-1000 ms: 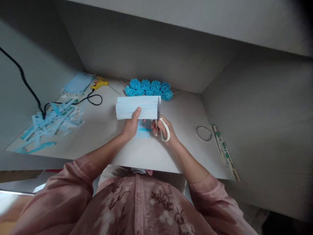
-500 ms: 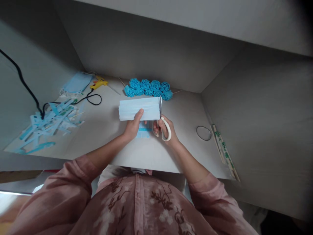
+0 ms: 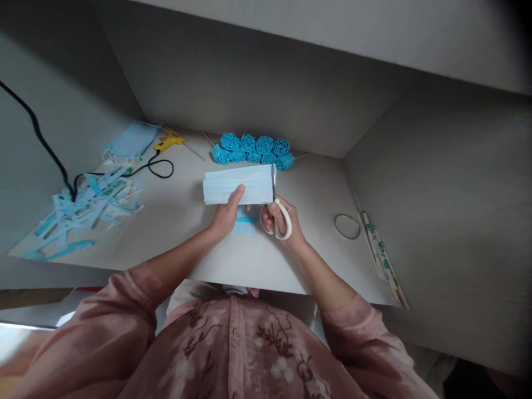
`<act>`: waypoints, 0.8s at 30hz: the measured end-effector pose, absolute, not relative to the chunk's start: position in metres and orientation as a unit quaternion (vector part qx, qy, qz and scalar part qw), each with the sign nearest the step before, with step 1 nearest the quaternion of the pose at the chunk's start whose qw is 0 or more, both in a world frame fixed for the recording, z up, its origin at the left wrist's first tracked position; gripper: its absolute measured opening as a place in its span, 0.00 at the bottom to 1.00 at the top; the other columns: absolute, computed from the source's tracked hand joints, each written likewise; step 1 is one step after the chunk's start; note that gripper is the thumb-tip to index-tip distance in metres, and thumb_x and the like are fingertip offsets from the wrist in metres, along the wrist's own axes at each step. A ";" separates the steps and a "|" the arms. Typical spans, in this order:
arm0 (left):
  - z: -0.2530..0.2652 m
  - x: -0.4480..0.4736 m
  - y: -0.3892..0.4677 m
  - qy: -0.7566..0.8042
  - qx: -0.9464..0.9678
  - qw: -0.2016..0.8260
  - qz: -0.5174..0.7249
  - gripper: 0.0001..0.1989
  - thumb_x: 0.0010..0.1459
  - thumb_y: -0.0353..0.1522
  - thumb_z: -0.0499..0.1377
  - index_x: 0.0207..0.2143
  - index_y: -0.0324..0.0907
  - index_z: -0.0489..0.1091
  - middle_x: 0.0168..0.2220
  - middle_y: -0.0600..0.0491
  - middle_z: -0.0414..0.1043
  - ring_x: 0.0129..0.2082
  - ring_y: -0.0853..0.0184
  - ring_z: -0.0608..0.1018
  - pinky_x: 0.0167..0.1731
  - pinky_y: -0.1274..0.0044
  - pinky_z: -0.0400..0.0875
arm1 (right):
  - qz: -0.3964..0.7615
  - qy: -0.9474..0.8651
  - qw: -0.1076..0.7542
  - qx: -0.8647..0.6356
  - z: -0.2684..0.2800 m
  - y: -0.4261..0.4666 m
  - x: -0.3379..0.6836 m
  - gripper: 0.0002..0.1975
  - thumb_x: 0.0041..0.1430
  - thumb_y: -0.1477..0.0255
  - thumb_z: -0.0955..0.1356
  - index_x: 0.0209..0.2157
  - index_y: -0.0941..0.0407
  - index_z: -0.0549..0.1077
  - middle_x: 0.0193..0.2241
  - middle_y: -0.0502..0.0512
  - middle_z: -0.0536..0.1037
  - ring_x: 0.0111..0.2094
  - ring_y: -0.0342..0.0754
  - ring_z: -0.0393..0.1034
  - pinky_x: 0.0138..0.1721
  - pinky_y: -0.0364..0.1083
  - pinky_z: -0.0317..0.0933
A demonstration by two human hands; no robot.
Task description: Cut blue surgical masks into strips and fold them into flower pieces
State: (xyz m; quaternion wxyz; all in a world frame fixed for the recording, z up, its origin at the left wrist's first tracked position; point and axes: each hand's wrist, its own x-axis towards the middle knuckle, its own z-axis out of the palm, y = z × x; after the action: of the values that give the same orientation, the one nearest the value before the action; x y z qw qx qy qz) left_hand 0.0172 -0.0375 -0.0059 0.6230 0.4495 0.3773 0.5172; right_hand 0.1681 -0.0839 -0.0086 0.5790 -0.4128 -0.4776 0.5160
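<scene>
No text can be read, the green-printed wrapper (image 3: 378,249) being too blurred.

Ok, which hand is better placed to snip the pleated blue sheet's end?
Likely the right hand: it holds the scissors, blades at the right end of the pleated blue sheet. The left hand is occupied holding that sheet.

I'm pinching pleated pale-blue fabric (image 3: 233,180) in my left hand (image 3: 225,218); my right hand (image 3: 296,228) is holding white-handled scissors (image 3: 287,218) at its right end.
</scene>
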 end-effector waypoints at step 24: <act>-0.012 0.023 -0.021 0.312 0.364 0.658 0.581 0.21 0.54 0.50 0.60 0.39 0.42 0.71 0.38 0.50 0.75 0.38 0.62 0.77 0.34 0.74 0.71 | 0.508 -0.477 0.557 -0.452 -0.008 -0.084 0.164 0.21 0.53 0.52 0.72 0.26 0.56 0.67 0.18 0.45 0.67 0.14 0.35 0.57 0.13 0.39 0.50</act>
State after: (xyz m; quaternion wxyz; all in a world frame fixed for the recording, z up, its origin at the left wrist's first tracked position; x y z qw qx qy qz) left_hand 0.0233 -0.0213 -0.0117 0.6576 0.3644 0.3120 0.5809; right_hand 0.1638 -0.0840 -0.0078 0.5572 -0.4522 -0.4769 0.5077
